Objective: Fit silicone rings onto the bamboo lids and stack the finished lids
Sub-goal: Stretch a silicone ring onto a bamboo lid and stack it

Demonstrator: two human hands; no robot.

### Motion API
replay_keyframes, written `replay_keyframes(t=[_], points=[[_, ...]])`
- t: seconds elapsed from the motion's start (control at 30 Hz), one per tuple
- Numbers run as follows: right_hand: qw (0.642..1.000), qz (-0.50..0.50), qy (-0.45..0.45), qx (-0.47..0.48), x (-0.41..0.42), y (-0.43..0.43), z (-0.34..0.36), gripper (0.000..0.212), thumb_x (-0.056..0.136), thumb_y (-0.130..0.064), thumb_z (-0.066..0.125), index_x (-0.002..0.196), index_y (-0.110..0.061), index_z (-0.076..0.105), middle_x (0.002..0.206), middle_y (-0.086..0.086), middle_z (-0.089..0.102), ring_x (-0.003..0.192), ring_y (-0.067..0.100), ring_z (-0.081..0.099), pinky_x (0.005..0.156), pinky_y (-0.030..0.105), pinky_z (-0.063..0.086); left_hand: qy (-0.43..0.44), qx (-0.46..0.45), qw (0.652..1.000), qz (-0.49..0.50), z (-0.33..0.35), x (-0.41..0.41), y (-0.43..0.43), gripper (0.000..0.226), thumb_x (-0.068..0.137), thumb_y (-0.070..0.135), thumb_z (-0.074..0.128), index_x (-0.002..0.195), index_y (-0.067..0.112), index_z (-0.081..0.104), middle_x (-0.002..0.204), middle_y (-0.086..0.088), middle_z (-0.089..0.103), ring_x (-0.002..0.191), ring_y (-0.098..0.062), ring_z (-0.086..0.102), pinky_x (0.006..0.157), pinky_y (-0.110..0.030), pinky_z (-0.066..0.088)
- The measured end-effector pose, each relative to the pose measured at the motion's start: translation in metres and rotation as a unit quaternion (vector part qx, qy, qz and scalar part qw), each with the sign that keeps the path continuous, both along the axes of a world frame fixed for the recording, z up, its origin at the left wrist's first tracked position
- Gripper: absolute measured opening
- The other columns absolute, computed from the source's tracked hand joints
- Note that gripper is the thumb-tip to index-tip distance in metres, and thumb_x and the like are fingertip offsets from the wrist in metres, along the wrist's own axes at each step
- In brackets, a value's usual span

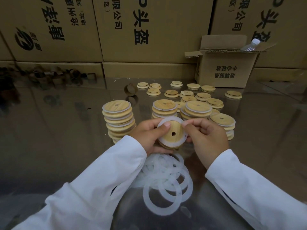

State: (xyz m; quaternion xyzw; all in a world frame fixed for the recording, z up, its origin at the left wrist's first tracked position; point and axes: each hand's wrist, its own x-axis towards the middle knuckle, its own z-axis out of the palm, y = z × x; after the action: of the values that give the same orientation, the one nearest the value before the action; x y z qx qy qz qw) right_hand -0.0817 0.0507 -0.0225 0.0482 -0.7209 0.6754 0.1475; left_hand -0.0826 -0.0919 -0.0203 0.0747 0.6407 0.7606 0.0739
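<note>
I hold a round bamboo lid with a small centre hole above the table. My left hand grips its left side, thumb pressed on the top face. A translucent white silicone ring lies around the lid's edge, and my right hand pinches this ring at the lid's upper right. Below my hands a heap of loose silicone rings lies on the table. Stacks of ringed lids stand behind: a tall stack at left, one at the centre, others to the right.
Several bare bamboo lids lie scattered on the shiny table farther back. An open cardboard box with a plastic bottle stands at the back right. Large cartons wall off the rear. Cardboard tube pieces sit at the back left.
</note>
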Motion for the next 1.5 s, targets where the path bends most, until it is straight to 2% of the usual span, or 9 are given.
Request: replay_keyframes(t=[0.27, 0.4, 0.6, 0.8, 1.0, 1.13, 1.23, 1.4, 1.5], points=[[0.999, -0.004, -0.013, -0.034, 0.001, 0.004, 0.006, 0.016, 0.079, -0.013, 0.067, 0.067, -0.022, 0.068, 0.061, -0.006, 0.063, 0.052, 0.0, 0.055, 0.051, 0.009, 0.046, 0.047, -0.009, 0.999, 0.009, -0.002, -0.001, -0.002, 0.025, 0.087, 0.017, 0.051, 0.109, 0.014, 0.062, 0.099, -0.01, 0.068, 0.09, -0.023, 0.067, 0.069, -0.033, 0.059], [1.0, -0.017, 0.007, -0.007, 0.001, 0.005, 0.006, 0.016, 0.081, -0.016, 0.067, 0.068, -0.026, 0.067, 0.073, -0.002, 0.067, 0.069, 0.011, 0.061, 0.061, 0.016, 0.049, 0.072, -0.002, 0.997, 0.01, -0.001, -0.001, -0.003, 0.034, 0.08, 0.022, 0.053, 0.111, 0.011, 0.061, 0.1, -0.011, 0.068, 0.091, -0.023, 0.067, 0.07, -0.032, 0.058], [0.999, 0.018, 0.033, -0.015, 0.002, 0.003, 0.008, 0.017, 0.082, -0.011, 0.065, 0.07, -0.023, 0.064, 0.062, -0.009, 0.062, 0.056, 0.0, 0.056, 0.058, 0.01, 0.047, 0.043, 0.054, 0.998, 0.003, -0.001, -0.002, -0.003, 0.036, 0.073, 0.025, 0.054, 0.106, 0.014, 0.063, 0.099, -0.012, 0.069, 0.087, -0.025, 0.069, 0.067, -0.035, 0.059], [1.0, 0.018, -0.001, -0.02, 0.006, -0.003, 0.002, 0.016, 0.077, -0.021, 0.07, 0.086, -0.025, 0.057, 0.079, 0.003, 0.066, 0.072, 0.016, 0.064, 0.066, 0.02, 0.051, 0.014, 0.129, 0.99, 0.048, 0.001, -0.005, -0.001, 0.017, 0.084, 0.018, 0.052, 0.095, 0.015, 0.065, 0.094, -0.011, 0.069, 0.078, -0.022, 0.071, 0.061, -0.035, 0.059], [1.0, -0.023, 0.01, 0.008, 0.003, -0.004, -0.001, 0.01, 0.081, -0.014, 0.067, 0.077, -0.021, 0.06, 0.079, 0.003, 0.065, 0.077, 0.019, 0.063, 0.072, 0.026, 0.051, 0.02, 0.101, 0.994, 0.043, 0.0, -0.004, -0.001, 0.019, 0.083, 0.001, 0.055, 0.098, 0.009, 0.063, 0.093, -0.013, 0.068, 0.084, -0.027, 0.068, 0.064, -0.034, 0.059], [0.999, -0.037, 0.019, 0.021, 0.001, -0.002, -0.002, 0.013, 0.081, -0.012, 0.066, 0.075, -0.022, 0.06, 0.076, -0.003, 0.063, 0.074, 0.012, 0.059, 0.068, 0.019, 0.048, 0.023, 0.064, 0.997, 0.034, -0.002, -0.004, -0.002, 0.022, 0.08, -0.008, 0.057, 0.094, 0.008, 0.063, 0.087, -0.011, 0.071, 0.079, -0.022, 0.069, 0.064, -0.031, 0.059], [0.998, -0.028, 0.028, 0.05, 0.003, -0.003, -0.002, 0.013, 0.081, -0.014, 0.066, 0.074, -0.024, 0.061, 0.077, -0.007, 0.063, 0.073, 0.007, 0.059, 0.065, 0.014, 0.046, 0.027, 0.051, 0.997, 0.052, -0.004, -0.006, -0.003, 0.011, 0.08, 0.001, 0.059, 0.086, 0.009, 0.063, 0.075, -0.007, 0.072, 0.072, -0.019, 0.07, 0.062, -0.031, 0.059], [0.999, 0.003, -0.024, 0.049, 0.003, -0.003, 0.002, 0.011, 0.083, -0.016, 0.066, 0.075, -0.023, 0.064, 0.082, -0.003, 0.067, 0.083, 0.014, 0.063, 0.083, 0.037, 0.053, 0.054, 0.029, 0.995, 0.072, -0.006, -0.008, -0.007, 0.009, 0.077, 0.012, 0.062, 0.086, 0.009, 0.062, 0.073, -0.005, 0.071, 0.071, -0.019, 0.07, 0.058, -0.031, 0.058], [0.998, 0.004, -0.053, 0.039, 0.002, -0.002, 0.004, 0.012, 0.083, -0.015, 0.065, 0.075, -0.023, 0.064, 0.081, -0.004, 0.067, 0.084, 0.014, 0.063, 0.087, 0.041, 0.053, 0.066, 0.035, 0.994, 0.074, -0.005, -0.008, -0.007, 0.019, 0.069, 0.016, 0.064, 0.086, 0.009, 0.061, 0.072, -0.005, 0.071, 0.07, -0.017, 0.069, 0.057, -0.03, 0.057]])
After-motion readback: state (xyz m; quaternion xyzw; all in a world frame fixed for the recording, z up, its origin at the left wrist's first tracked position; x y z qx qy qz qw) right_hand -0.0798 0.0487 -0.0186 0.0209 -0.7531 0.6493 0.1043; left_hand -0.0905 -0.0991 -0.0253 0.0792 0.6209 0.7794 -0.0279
